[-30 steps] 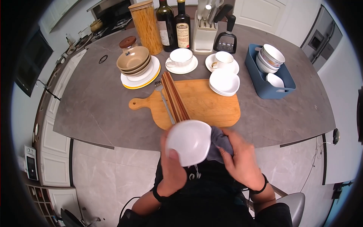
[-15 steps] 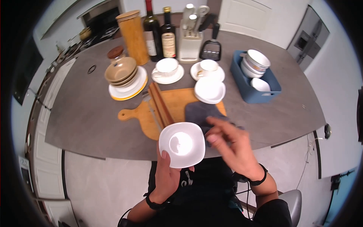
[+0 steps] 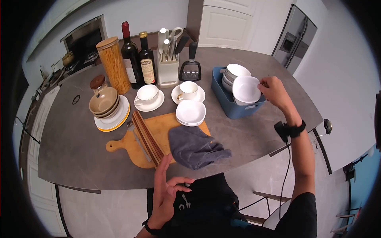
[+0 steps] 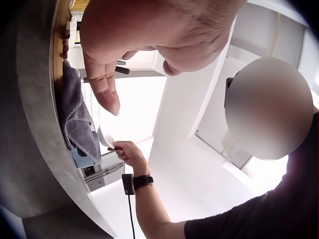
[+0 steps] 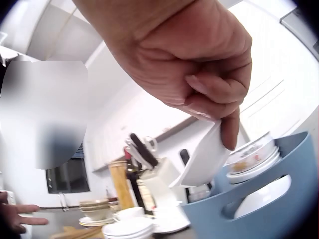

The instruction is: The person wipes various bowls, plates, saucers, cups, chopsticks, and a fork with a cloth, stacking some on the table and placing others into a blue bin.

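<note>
My right hand (image 3: 276, 93) pinches the rim of a white squarish bowl (image 3: 246, 89) over the front part of the blue basket (image 3: 234, 110). In the right wrist view the bowl (image 5: 205, 158) hangs tilted from the fingers of the right hand (image 5: 199, 64), above the basket's edge (image 5: 299, 159). White bowls, one patterned, stand stacked in the basket. My left hand (image 3: 163, 198) is held in front of the table edge with fingers spread, holding nothing. The grey cloth (image 3: 194, 147) lies crumpled over the cutting board's right part (image 3: 164, 126).
White dishes (image 3: 191, 112) are stacked at the board's back right corner. Chopsticks (image 3: 147, 137) and a fork lie on the board. Behind stand two cups on saucers, bottles, a pasta jar (image 3: 114, 65) and a knife block (image 3: 168, 70). Brown bowls (image 3: 104, 101) sit on plates at left.
The bowl has passed from my left hand to my right and moved over to the basket. The cloth has been let go on the board. My left hand is now empty, and the head view has turned right.
</note>
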A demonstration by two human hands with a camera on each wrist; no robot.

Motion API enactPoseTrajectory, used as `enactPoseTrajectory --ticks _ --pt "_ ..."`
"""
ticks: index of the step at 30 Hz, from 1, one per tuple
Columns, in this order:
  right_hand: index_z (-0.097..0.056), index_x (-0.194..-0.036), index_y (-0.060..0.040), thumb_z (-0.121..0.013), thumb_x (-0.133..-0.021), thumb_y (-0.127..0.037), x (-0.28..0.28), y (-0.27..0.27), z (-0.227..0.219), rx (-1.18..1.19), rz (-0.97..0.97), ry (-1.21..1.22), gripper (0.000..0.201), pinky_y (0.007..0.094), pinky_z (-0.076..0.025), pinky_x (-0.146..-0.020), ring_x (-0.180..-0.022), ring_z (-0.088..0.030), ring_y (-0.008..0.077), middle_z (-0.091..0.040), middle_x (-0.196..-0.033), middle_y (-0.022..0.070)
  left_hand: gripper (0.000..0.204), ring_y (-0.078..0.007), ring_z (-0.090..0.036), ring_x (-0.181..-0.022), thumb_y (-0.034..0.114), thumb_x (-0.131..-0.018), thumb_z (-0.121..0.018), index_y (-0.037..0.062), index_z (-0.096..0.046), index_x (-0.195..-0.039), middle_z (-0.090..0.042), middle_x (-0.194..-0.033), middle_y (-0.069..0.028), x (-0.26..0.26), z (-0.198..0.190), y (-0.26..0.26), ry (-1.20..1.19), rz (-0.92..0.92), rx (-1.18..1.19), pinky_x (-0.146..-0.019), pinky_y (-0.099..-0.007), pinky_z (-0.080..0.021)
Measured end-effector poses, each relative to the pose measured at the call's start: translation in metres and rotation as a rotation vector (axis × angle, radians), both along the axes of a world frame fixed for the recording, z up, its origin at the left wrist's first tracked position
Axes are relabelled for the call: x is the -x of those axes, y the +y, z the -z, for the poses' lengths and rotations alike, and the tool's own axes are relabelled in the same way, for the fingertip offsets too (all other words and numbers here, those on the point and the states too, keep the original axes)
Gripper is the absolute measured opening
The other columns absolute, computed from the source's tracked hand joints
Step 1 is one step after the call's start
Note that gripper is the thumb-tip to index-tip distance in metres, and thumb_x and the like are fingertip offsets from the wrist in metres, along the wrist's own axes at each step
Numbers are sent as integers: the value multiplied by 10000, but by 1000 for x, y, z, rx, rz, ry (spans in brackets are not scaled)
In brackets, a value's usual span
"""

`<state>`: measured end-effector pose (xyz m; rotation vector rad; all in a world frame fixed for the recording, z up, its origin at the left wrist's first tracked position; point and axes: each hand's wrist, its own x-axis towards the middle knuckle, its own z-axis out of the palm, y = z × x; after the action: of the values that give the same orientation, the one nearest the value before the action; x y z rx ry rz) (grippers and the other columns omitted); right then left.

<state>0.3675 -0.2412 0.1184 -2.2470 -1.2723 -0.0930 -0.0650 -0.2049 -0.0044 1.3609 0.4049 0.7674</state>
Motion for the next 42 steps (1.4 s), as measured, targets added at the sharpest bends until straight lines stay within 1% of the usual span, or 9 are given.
enactPoseTrajectory --ticks 5,8,10,13,20,23,25,31,42 --pt "-725 -823 95 -646 -772 -58 -56 28 17 310 27 -121 179 418 -577 -664 -687 -725 369 -676 -708 276 829 -290 -667 -1116 429 -1048 -512 4 -65 -1602 -123 -1668 -214 6 3 -1 -62 21 11 -843 -368 -574" --pt "-724 -817 87 -666 -782 -76 -61 42 24 501 152 -48 177 364 -535 -535 -589 -688 251 -691 -675 184 817 -288 -668 -1117 369 -1042 -539 3 -70 -1602 -123 -1669 -211 8 6 0 -59 10 23 -841 -359 -572" --pt "-729 -802 123 -609 -740 -17 -61 50 30 619 138 -102 195 411 -607 -695 -761 -748 380 -711 -795 284 816 -287 -668 -1118 351 -1039 -548 3 -71 -1602 -122 -1670 -210 9 7 0 -60 7 28 -844 -356 -570" --pt "-731 -840 129 -621 -746 19 -58 56 37 754 107 -289 182 413 -615 -707 -769 -752 374 -725 -801 259 812 -286 -667 -1121 320 -1034 -561 5 -73 -1602 -123 -1671 -208 10 6 0 -65 -1 36 -849 -351 -568" --pt "-748 -900 73 -692 -713 8 -36 59 41 643 167 -256 206 455 -608 -738 -852 -737 412 -727 -907 269 785 -283 -668 -1124 271 -1031 -562 18 -89 -1603 -127 -1670 -206 9 10 1 -70 -8 59 -858 -342 -564" --pt "-755 -933 42 -638 -775 31 -32 60 37 728 124 -400 197 419 -607 -791 -922 -746 363 -744 -964 233 773 -279 -668 -1125 257 -1032 -555 20 -91 -1604 -132 -1667 -206 10 11 2 -66 -11 56 -857 -340 -564" --pt "-759 -921 55 -785 -782 -206 -43 68 40 625 1 -460 297 441 -589 -819 -946 -727 402 -726 -986 275 769 -277 -668 -1124 252 -1032 -555 19 -96 -1603 -138 -1665 -206 12 12 2 -67 -18 57 -857 -340 -565" --pt "-755 -972 70 -691 -813 -716 -19 75 46 734 -30 -127 804 441 -548 -866 -953 -714 374 -729 -987 257 729 -263 -670 -1116 212 -1031 -545 21 -123 -1595 -154 -1666 -182 12 13 0 -71 -25 73 -858 -338 -559" --pt "-741 -1137 16 -760 -785 -546 -21 79 58 801 -6 -142 663 424 -556 -921 -1062 -705 369 -716 -1171 225 704 -251 -670 -1112 165 -1025 -533 26 -138 -1591 -156 -1672 -163 16 15 -2 -80 -24 74 -856 -339 -553"
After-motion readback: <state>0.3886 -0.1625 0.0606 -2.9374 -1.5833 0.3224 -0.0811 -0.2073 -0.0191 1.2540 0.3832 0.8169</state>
